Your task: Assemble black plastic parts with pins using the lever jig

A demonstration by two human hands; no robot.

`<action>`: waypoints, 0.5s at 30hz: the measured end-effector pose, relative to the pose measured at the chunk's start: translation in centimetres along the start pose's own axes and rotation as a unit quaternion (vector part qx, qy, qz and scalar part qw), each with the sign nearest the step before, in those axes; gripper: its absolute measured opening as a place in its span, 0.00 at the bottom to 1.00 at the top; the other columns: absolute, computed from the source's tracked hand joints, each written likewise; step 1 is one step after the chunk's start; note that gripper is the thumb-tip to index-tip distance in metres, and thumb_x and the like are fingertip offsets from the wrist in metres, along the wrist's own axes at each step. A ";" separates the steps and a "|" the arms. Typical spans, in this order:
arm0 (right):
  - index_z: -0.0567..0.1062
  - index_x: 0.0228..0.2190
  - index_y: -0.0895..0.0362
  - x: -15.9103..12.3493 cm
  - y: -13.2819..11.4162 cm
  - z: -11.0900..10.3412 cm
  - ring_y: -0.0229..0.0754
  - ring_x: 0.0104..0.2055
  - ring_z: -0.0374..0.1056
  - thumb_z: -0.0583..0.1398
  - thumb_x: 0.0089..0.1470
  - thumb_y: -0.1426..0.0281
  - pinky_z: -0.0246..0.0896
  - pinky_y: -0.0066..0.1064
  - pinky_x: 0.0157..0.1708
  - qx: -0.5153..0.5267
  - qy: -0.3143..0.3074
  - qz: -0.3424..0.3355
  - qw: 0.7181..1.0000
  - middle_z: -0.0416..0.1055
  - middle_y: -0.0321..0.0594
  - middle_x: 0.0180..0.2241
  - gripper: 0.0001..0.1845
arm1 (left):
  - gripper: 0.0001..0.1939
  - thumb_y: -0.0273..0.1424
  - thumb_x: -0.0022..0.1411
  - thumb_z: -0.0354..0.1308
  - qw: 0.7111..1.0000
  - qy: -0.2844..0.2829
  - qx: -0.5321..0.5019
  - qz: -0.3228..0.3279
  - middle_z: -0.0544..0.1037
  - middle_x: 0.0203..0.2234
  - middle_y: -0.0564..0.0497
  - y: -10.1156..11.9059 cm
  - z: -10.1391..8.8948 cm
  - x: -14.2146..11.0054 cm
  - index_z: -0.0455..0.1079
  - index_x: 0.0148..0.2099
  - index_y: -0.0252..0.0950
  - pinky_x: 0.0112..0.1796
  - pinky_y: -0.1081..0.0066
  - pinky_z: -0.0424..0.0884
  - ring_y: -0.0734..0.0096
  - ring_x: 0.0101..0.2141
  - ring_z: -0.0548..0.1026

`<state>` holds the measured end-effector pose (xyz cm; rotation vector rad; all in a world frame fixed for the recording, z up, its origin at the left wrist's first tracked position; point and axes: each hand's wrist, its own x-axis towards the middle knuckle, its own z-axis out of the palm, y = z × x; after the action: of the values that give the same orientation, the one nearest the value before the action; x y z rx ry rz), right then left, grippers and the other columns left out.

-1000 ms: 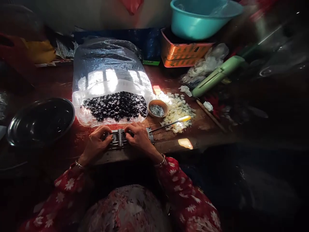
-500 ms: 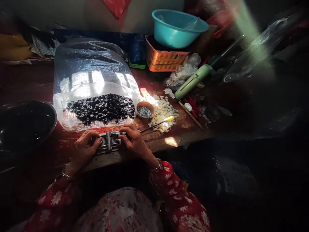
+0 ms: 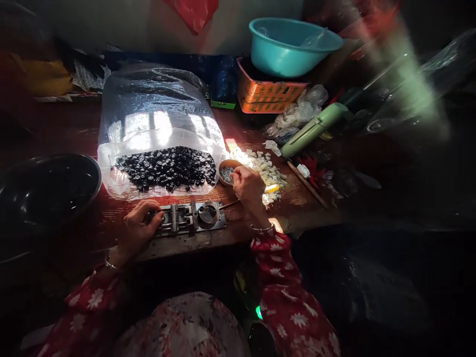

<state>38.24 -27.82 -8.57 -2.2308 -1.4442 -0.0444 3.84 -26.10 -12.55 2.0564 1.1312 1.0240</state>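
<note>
We find the wooden table (image 3: pixel 297 197) carrying everything; its front edge runs just beyond the metal fixture (image 3: pixel 182 218), so pressure on that is best kept downward, not toward the edge. The clear plastic bag (image 3: pixel 156 96) lies behind, its mouth spread under the black pieces (image 3: pixel 169 166); a strip of wood separates it from the fixture. The dark bowl (image 3: pixel 98 173) stands left, its rim near the bag.

We record the left hand (image 3: pixel 141 223) pinching the fixture's left end, a hold we judge should be light and steady. The right hand (image 3: pixel 248 186) is at the small round cup (image 3: pixel 230 161), thumb and fingers drawn together; whether anything is between them, we cannot tell. We advise a fingertip touch, lifting above the rim so the cup is not tipped.

Beside the cup lie the pale pieces (image 3: pixel 277 176) and the yellow-handled tool (image 3: pixel 272 188), its shaft close under the right hand; a raised wrist would pass over both. Smallest are the metal pins (image 3: pixel 225 173) in the cup.
</note>
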 end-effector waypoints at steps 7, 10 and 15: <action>0.83 0.34 0.54 4.6 0.7 0.9 0.51 0.43 0.76 0.66 0.57 0.64 0.64 0.35 0.41 -0.063 -0.153 0.034 0.986 0.83 0.45 0.39 0.07 | 0.03 0.34 0.69 0.62 1.000 0.000 0.009 0.001 0.79 0.42 0.53 0.0 0.0 0.0 0.74 0.43 0.40 0.44 0.70 0.72 0.70 0.40 0.77; 0.84 0.32 0.53 4.7 1.0 1.1 0.48 0.41 0.76 0.63 0.56 0.69 0.64 0.34 0.40 -0.042 -0.134 0.029 0.990 0.84 0.42 0.37 0.07 | 0.04 0.34 0.69 0.62 1.000 0.002 0.009 0.000 0.80 0.42 0.53 0.1 0.0 0.0 0.74 0.42 0.40 0.43 0.70 0.72 0.70 0.40 0.78; 0.84 0.36 0.53 3.8 2.3 1.6 0.44 0.38 0.75 0.59 0.60 0.65 0.64 0.32 0.38 0.038 -0.097 0.033 0.994 0.84 0.40 0.38 0.12 | 0.04 0.35 0.69 0.62 1.000 0.000 0.011 0.001 0.80 0.43 0.53 0.2 -0.1 0.0 0.74 0.43 0.40 0.39 0.70 0.71 0.71 0.37 0.76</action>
<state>41.53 -24.69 -9.80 -2.2708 -1.4424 0.2517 3.83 -26.22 -12.38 2.0762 1.1458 1.0180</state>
